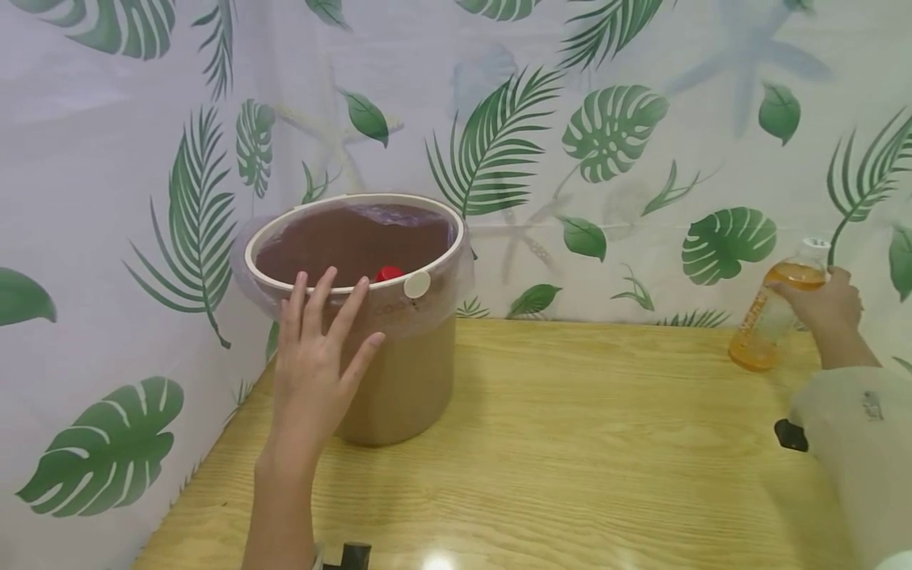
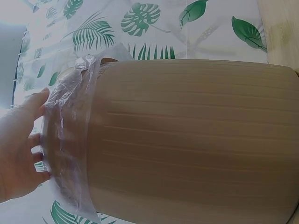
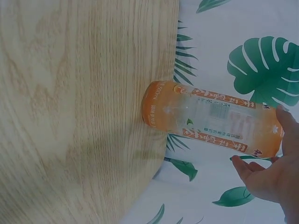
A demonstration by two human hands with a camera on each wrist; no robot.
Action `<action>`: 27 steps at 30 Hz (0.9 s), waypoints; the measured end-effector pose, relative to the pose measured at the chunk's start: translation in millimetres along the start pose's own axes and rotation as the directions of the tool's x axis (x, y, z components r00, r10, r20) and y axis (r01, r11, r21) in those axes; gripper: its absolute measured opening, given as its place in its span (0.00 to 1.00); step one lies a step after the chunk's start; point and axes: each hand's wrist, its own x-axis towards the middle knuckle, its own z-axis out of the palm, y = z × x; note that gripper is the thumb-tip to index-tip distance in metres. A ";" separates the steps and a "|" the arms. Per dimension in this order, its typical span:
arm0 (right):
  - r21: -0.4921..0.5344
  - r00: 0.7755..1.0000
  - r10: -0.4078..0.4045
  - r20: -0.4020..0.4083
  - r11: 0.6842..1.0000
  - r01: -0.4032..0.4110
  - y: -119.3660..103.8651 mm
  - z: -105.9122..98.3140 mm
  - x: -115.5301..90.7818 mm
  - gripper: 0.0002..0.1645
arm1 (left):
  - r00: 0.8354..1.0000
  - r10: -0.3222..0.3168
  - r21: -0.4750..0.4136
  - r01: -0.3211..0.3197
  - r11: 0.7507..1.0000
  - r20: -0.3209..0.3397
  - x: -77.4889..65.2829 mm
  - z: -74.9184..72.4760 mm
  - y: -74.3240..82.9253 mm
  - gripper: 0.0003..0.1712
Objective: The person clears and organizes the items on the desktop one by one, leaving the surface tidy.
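A brown bin point(image 1: 399, 380) with a pale rim, lined with a clear plastic bag point(image 2: 70, 144), stands on the table at the left. My left hand point(image 1: 313, 356) lies against its near side, fingers spread and fairly straight, fingertips at the rim. Inside the bin a small red object point(image 1: 389, 274) shows just behind the near rim; the rest of it is hidden. At the far right, my right hand point(image 1: 826, 305) grips the upper part of a plastic bottle point(image 1: 765, 317) with a white cap and orange label. The bottle leans, its base toward the left, near the table's back edge.
The wooden table point(image 1: 606, 443) stretches between the bin and the bottle. A white sheet with green leaf prints point(image 1: 613, 158) hangs close behind the table and along its left side.
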 end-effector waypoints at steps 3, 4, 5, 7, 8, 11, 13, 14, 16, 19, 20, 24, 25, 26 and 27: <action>0.005 0.999 -0.036 0.015 0.999 0.036 -0.6 0.4 -0.6 0.57 | 1.000 0.002 0.004 -0.002 1.000 -0.002 0.1 -1.2 -0.1 0.34; 0.010 0.999 -0.048 0.017 0.999 0.048 -0.8 0.4 -0.7 0.57 | 1.000 0.002 0.005 -0.002 1.000 -0.002 0.2 -1.6 0.0 0.34; 0.013 0.998 -0.058 0.016 0.998 0.058 -1.2 0.4 -1.1 0.57 | 1.000 0.003 0.006 -0.003 1.000 -0.001 0.4 -1.9 0.1 0.34; 0.016 0.998 -0.064 0.008 0.998 0.064 -2.0 0.2 -1.8 0.55 | 1.000 0.003 0.006 -0.003 1.000 0.005 0.7 -2.4 0.6 0.34; 0.015 0.998 -0.062 0.002 0.998 0.062 -2.4 0.2 -2.2 0.55 | 1.000 0.002 0.006 -0.002 1.000 0.008 0.7 -2.5 0.8 0.34; 0.010 0.998 -0.055 -0.020 0.998 0.055 -3.7 0.9 -3.8 0.52 | 1.000 0.001 0.007 -0.001 1.000 0.011 0.4 -2.7 1.2 0.35; 0.020 0.998 -0.049 -0.032 0.999 0.049 -3.9 1.7 -5.3 0.51 | 1.000 0.000 0.005 0.000 1.000 0.008 0.3 -2.6 1.1 0.35; 0.025 0.998 -0.046 -0.035 0.999 0.047 -3.7 2.2 -6.3 0.51 | 1.000 0.000 0.003 0.000 1.000 0.006 0.2 -2.6 1.1 0.35; 0.041 0.998 -0.042 -0.036 0.998 0.044 -3.0 2.5 -9.0 0.52 | 1.000 0.004 -0.003 -0.004 1.000 0.000 0.5 -2.2 1.1 0.34; 0.060 0.999 -0.040 -0.024 0.997 0.042 -1.7 2.8 -13.8 0.54 | 1.000 0.008 -0.011 -0.008 1.000 -0.003 0.9 -1.4 1.1 0.35; 0.063 0.999 -0.040 -0.022 0.997 0.041 -1.4 3.2 -15.5 0.54 | 1.000 0.007 -0.012 -0.007 1.000 -0.002 0.8 -1.2 1.1 0.35; 0.073 0.997 -0.074 -0.024 0.995 0.075 -0.6 5.0 -23.6 0.55 | 1.000 0.002 -0.018 -0.002 1.000 0.003 0.0 -0.7 1.4 0.35; 0.075 0.996 -0.086 -0.027 0.993 0.088 -0.2 5.3 -25.9 0.55 | 1.000 0.001 -0.020 -0.001 1.000 0.004 -0.1 -0.5 1.5 0.35; 0.072 0.994 -0.101 -0.030 0.992 0.103 0.3 5.4 -28.2 0.55 | 1.000 -0.001 -0.022 0.001 1.000 0.005 -0.3 -0.4 1.8 0.35; 0.075 0.993 -0.115 -0.029 0.990 0.117 0.7 5.2 -30.8 0.55 | 1.000 -0.001 -0.026 0.001 1.000 0.006 -0.3 -0.3 2.1 0.35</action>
